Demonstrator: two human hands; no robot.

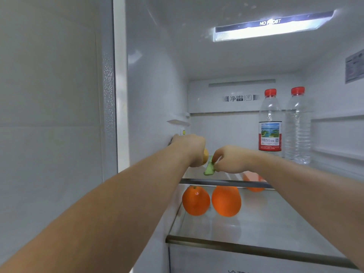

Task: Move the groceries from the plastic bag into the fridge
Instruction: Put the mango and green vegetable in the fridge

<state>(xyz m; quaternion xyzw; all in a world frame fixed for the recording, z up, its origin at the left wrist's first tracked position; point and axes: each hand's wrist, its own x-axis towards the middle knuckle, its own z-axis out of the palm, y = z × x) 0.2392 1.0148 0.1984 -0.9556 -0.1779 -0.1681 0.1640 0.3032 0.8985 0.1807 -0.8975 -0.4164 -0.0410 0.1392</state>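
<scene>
Both my arms reach into the open fridge over the upper glass shelf. My left hand is closed around a yellowish fruit, mostly hidden behind the hand, close to the left wall. My right hand pinches a small pale green item between its fingertips, just above the shelf's front edge. What the green item is I cannot tell. The plastic bag is out of view.
Two red-capped water bottles stand at the back right of the upper shelf. Two oranges lie on the lower glass shelf, a third orange behind them. The fridge's left wall is close beside my left hand.
</scene>
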